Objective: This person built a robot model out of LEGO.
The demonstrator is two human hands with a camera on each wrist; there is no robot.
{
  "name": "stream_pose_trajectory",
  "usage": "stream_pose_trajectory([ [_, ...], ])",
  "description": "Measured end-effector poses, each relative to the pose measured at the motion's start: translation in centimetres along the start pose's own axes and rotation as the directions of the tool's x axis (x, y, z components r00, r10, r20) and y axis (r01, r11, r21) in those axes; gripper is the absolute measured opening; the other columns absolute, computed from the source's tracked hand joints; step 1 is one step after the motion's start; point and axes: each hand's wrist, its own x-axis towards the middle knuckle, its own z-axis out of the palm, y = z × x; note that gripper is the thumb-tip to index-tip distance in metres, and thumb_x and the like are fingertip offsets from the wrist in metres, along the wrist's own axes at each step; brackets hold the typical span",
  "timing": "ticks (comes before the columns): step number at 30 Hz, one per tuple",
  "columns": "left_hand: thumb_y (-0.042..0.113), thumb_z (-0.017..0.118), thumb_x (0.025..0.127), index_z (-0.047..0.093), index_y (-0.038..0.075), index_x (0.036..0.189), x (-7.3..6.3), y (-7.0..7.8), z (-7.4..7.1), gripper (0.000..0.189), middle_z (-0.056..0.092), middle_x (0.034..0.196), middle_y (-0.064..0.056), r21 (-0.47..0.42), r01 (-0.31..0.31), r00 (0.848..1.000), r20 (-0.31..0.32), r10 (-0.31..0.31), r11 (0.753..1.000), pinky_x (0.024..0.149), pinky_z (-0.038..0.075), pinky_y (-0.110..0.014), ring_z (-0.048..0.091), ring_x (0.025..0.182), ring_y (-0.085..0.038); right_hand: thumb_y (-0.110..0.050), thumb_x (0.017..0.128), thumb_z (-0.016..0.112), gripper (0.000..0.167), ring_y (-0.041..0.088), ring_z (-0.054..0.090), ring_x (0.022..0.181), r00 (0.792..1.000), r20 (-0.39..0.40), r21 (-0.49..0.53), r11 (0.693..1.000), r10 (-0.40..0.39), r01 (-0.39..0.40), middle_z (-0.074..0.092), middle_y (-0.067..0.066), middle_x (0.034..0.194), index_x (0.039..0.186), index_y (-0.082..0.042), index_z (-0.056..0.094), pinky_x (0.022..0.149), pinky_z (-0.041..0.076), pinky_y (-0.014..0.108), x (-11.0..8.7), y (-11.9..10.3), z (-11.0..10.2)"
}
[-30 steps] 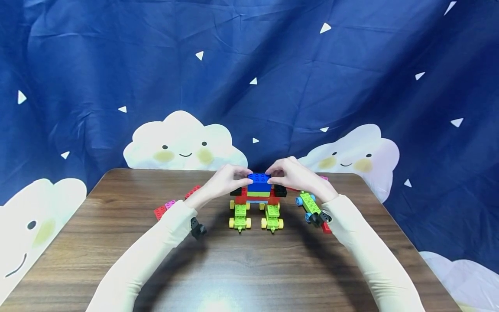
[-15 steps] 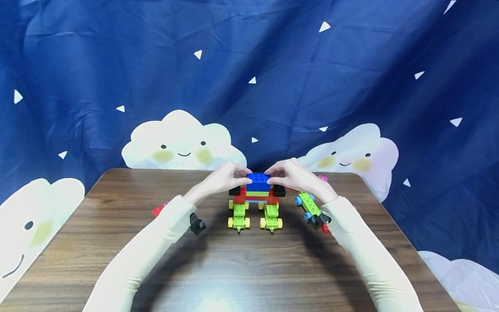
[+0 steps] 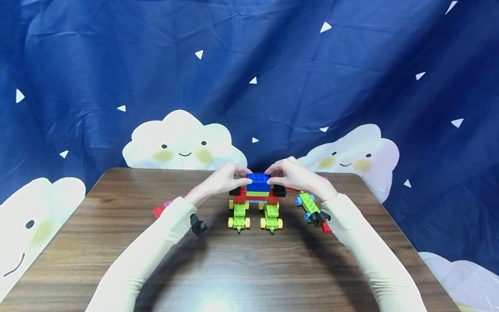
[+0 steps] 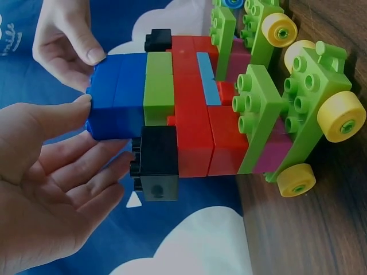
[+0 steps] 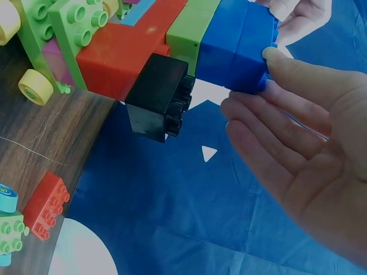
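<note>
- Left hand at 9 o'clock, right hand at 3, pinch glossy blue bricks.
- Round yellow wheels at 6 o'clock, on wood-grain table.

Beyond the fingers, creased blue cloth bears smiling white clouds and small triangles; below the fingers, a brown wood-grained bench catches bright glare

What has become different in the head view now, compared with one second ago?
Very little: the cream fabric left sleeve now hides slightly more of the red and pink plastic bricks behind it. Nothing was taken or let go. The left hand and right hand still pinch the blue rectangular plastic bricks on top of the multicoloured plastic-brick model, which stayed in place.
</note>
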Motion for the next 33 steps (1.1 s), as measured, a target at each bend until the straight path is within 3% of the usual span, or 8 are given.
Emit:
stream_pose_trajectory([
  [11, 0.021, 0.065, 0.096, 0.068, 0.002, 0.120, -0.08, -0.02, 0.22, 0.031, 0.075, 0.107, -0.012, 0.003, -0.039, 0.999, 0.011, 0.039, 0.999, 0.088, 0.058, -0.033, 0.069, 0.093, -0.020, -0.018, 0.089, 0.073, 0.027, 0.019, 0.071, 0.084, 1.000, -0.009, 0.000, 1.000, -0.017, 0.017, 0.076, 0.013, 0.105, 0.110, -0.001, 0.074, 0.079, 0.061, 0.036, -0.15, 0.02, 0.17],
  [33, 0.022, 0.064, 0.096, 0.069, 0.003, 0.118, 0.11, -0.13, -0.14, 0.029, 0.075, 0.105, -0.012, 0.003, -0.052, 0.998, 0.040, 0.052, 0.999, 0.087, 0.058, -0.033, 0.068, 0.090, -0.019, -0.018, 0.088, 0.074, 0.028, 0.019, 0.071, 0.089, 1.000, -0.018, 0.020, 1.000, -0.004, 0.004, 0.076, 0.011, 0.106, 0.111, -0.003, 0.074, 0.082, 0.060, 0.037, -0.19, 0.35, 0.22],
])
